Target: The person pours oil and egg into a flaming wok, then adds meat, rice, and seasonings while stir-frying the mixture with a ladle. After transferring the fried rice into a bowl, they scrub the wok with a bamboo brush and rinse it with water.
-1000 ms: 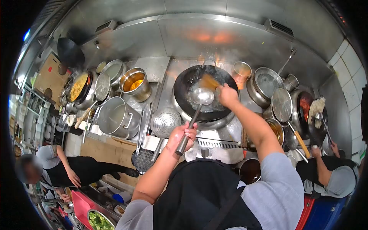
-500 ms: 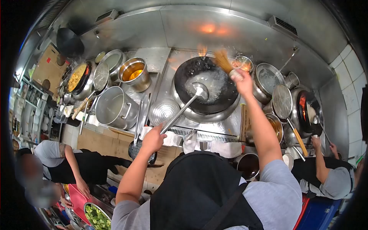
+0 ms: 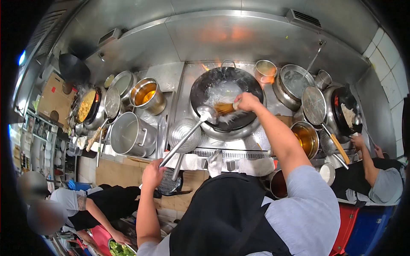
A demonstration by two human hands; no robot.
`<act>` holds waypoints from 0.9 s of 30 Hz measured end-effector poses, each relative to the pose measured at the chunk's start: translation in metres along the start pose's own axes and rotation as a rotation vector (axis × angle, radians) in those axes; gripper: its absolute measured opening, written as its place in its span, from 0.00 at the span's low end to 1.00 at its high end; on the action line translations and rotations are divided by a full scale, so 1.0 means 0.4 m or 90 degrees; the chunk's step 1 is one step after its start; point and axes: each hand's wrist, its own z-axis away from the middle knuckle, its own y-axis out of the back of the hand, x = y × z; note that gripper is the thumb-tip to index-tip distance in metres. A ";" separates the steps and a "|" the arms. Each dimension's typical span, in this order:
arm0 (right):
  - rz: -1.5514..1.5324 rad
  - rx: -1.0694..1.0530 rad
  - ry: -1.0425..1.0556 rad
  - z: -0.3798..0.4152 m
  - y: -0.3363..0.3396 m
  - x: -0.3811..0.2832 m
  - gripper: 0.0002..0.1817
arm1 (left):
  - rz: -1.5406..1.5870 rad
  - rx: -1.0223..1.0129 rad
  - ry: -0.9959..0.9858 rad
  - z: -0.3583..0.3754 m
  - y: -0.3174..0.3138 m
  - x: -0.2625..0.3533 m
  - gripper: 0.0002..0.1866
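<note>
My left hand (image 3: pixel 153 174) is closed round the long handle of a metal ladle (image 3: pixel 206 113). The ladle's bowl is over the near left side of a large black wok (image 3: pixel 252 81) with bubbling, whitish liquid in it. In my right hand (image 3: pixel 248 102) is a bamboo brush (image 3: pixel 224 108), its bristles down in the wok beside the ladle's bowl. A perforated strainer (image 3: pixel 185 133) lies to the left of the wok. Small flames show behind the wok's far rim.
Metal pots (image 3: pixel 133 134) stand left of the stove. Oil pots (image 3: pixel 305 138), a mesh strainer (image 3: pixel 314 105) and another wok (image 3: pixel 347 112) are to the right. Two people at the lower left and one person (image 3: pixel 370 168) at the right work nearby.
My right hand has brought the brush down from above the wok's far right rim into the wok. My left hand has pulled the ladle left and toward me.
</note>
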 end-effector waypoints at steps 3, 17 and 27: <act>-0.229 0.164 0.062 -0.112 0.021 0.051 0.23 | -0.057 0.015 0.030 0.014 0.026 0.013 0.22; -0.039 0.151 0.023 0.166 0.151 0.000 0.24 | 0.041 0.174 0.144 0.033 -0.074 -0.103 0.16; -0.440 0.231 0.410 0.211 0.039 -0.024 0.20 | -0.052 0.306 0.195 0.033 -0.140 -0.135 0.20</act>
